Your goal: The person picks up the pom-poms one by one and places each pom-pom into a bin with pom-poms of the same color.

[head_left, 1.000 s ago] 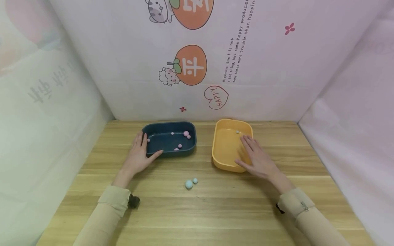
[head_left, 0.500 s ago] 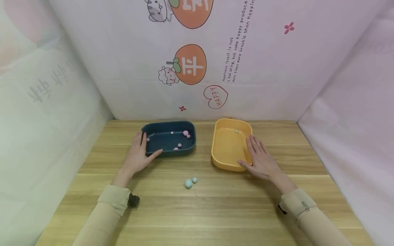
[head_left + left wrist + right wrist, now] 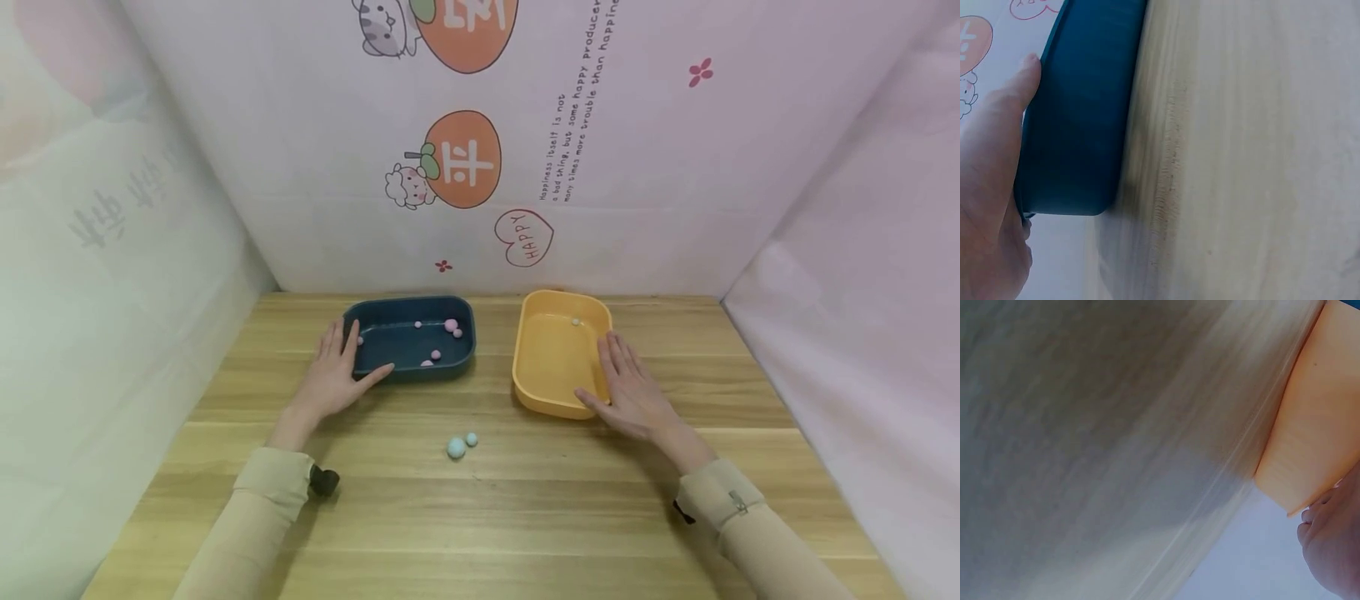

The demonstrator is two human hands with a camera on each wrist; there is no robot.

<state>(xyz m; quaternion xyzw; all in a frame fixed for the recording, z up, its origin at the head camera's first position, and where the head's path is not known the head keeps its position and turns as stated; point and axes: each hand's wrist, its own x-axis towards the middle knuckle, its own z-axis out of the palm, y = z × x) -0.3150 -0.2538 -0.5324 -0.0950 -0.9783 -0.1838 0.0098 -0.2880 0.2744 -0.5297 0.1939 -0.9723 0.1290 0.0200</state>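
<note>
My left hand [image 3: 330,381] rests against the left end of a dark blue tray [image 3: 397,372], fingers fairly straight and the thumb at its front rim. Several small pink balls [image 3: 451,325] lie inside that tray. At the right side of a yellow tray [image 3: 551,407], my right hand [image 3: 637,398] touches the rim with extended fingers and thumb. One tiny pale ball [image 3: 575,322] sits near the yellow tray's back. Two light blue balls, a larger one [image 3: 456,448] and a smaller one [image 3: 472,439], lie on the table in front of and between the trays.
The wood-grain table [image 3: 480,533] ends at a white printed sheet [image 3: 315,167] behind the trays. Similar white sheets hang at the left and right. Bare tabletop separates the two trays.
My right hand has drawn back to the right, from over the yellow tray's inside to its right rim. The left hand stays at the blue tray, and the balls stay put.
</note>
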